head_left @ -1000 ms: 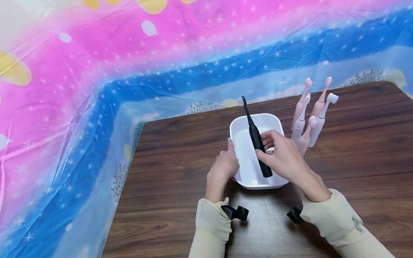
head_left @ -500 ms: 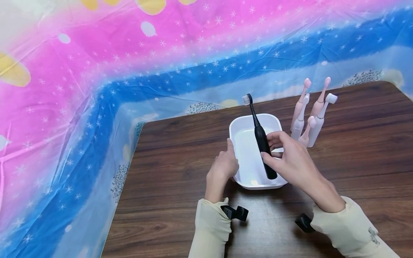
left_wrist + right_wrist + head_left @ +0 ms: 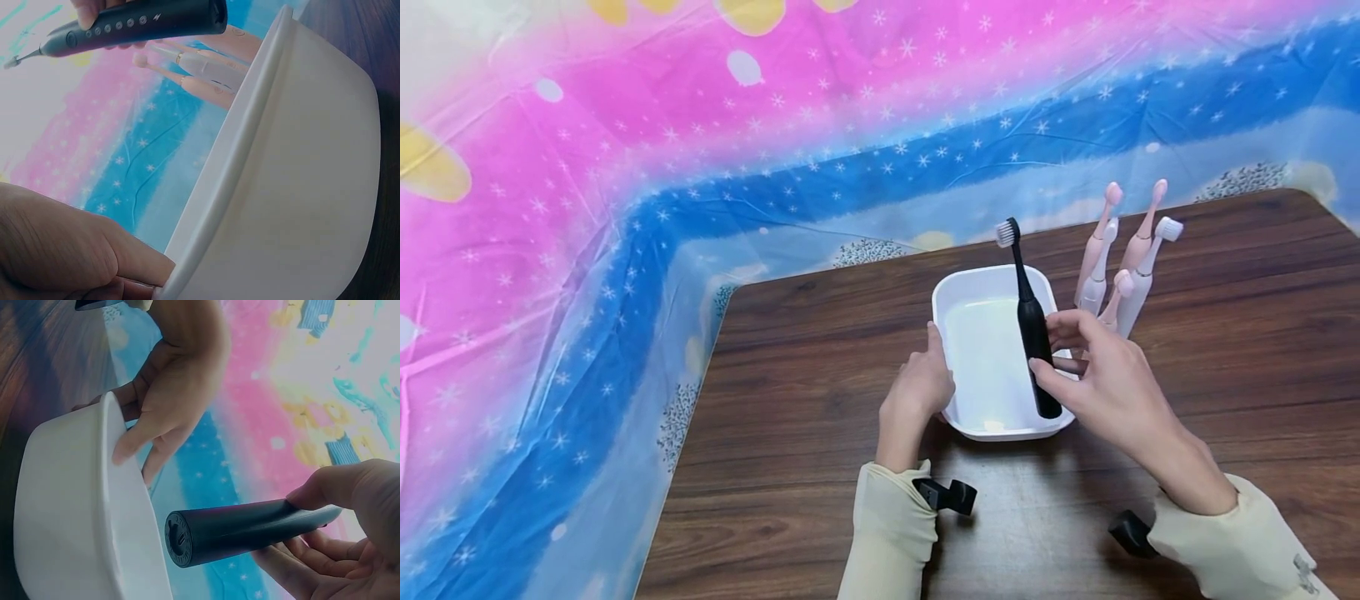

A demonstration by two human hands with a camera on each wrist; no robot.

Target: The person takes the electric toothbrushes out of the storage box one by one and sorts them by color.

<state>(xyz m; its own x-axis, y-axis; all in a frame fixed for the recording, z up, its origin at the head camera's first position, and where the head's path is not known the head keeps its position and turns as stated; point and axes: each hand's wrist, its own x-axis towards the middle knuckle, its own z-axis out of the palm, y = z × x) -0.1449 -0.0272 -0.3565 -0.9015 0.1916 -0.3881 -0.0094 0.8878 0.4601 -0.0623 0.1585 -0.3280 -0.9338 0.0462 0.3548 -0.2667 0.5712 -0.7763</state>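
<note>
A black electric toothbrush point(image 3: 1035, 342) is pinched between the thumb and fingers of my right hand point(image 3: 1108, 375). It is held above the right side of a white plastic basin point(image 3: 981, 435), its bristled head up and away from me. In the right wrist view the flat base of the toothbrush handle point(image 3: 181, 540) hangs apart from the rim. My left hand point(image 3: 919, 383) grips the basin's left wall; the right wrist view shows its thumb point(image 3: 131, 444) inside the rim and fingers outside. Nothing lies on the visible basin floor.
Several pink and white electric toothbrushes point(image 3: 1138, 287) stand upright together right of the basin, close beyond my right hand. The wooden table point(image 3: 805, 392) ends at a patterned cloth point(image 3: 820, 200) behind. A black wrist camera point(image 3: 951, 496) sits on the left sleeve.
My right hand has carried the black toothbrush to the right across the basin, and the toothbrush now leans less. The left hand and basin have stayed in place.
</note>
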